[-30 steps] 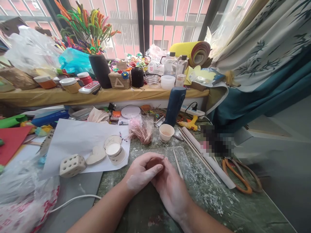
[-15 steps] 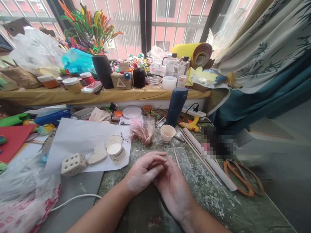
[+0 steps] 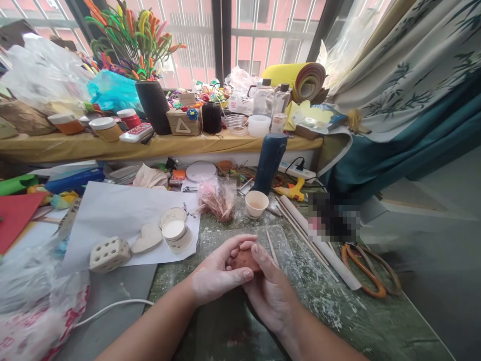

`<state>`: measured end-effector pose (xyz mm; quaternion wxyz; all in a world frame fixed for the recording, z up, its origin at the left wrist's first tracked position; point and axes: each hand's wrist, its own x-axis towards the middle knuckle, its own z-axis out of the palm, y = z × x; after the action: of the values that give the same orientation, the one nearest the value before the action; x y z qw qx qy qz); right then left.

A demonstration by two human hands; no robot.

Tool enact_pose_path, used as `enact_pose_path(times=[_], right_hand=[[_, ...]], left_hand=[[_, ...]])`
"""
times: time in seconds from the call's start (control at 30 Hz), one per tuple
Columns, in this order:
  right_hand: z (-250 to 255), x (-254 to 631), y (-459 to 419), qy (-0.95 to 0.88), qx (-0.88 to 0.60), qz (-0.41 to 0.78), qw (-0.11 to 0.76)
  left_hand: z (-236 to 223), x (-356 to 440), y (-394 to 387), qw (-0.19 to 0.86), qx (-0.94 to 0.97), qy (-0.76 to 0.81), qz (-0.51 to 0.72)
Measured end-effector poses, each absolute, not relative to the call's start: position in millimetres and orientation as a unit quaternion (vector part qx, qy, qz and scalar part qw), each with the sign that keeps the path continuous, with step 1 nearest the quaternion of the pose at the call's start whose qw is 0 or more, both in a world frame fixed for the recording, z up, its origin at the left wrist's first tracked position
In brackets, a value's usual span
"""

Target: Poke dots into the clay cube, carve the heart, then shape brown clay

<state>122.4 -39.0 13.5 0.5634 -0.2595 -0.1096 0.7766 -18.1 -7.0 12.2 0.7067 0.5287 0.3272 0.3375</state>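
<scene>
A lump of reddish-brown clay point(image 3: 244, 259) sits between my two hands over the green mat point(image 3: 338, 311). My left hand point(image 3: 218, 273), dusted with white powder, curls round the lump from the left, fingers over its top and thumb under it. From the right, my right hand point(image 3: 270, 288) cups the same lump with fingers pressed against it. Both hands are closed on the clay, which shows only in the gap between them.
A white sheet point(image 3: 124, 220) at the left holds a holed clay block point(image 3: 108, 254), a heart shape point(image 3: 146, 239) and a small white tub point(image 3: 176, 233). A cup point(image 3: 257, 203), wooden sticks point(image 3: 296, 225), a white rod point(image 3: 323, 245) and orange scissors point(image 3: 368, 273) lie to the right. A cluttered shelf point(image 3: 161, 145) runs behind.
My hands have shifted round the lump, and the clay now shows between them. The fingers of my left hand have closed tighter over it.
</scene>
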Motion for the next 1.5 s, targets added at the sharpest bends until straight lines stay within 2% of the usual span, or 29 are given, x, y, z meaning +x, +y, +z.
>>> enact_pose_path(times=[0.27,0.67,1.07,1.5], right_hand=[[14.1,119.3,-39.8,-0.083,-0.323,0.736,0.589],[12.2,114.3,-43.5,-0.126,-0.338,0.709,0.606],[14.3,118.5,-34.0,-0.076,-0.263,0.773,0.572],[7.8,111.1,-46.9,-0.181,-0.343,0.703,0.596]], left_hand=[[14.1,-0.8,-13.4,0.73,0.424,0.362,0.395],[10.3,1.1,-11.9,0.74,0.425,0.354,0.382],[8.3,-7.2,-10.5,0.692,0.464,0.396,0.386],[14.7,-3.5,-10.6,0.645,0.493,0.445,0.379]])
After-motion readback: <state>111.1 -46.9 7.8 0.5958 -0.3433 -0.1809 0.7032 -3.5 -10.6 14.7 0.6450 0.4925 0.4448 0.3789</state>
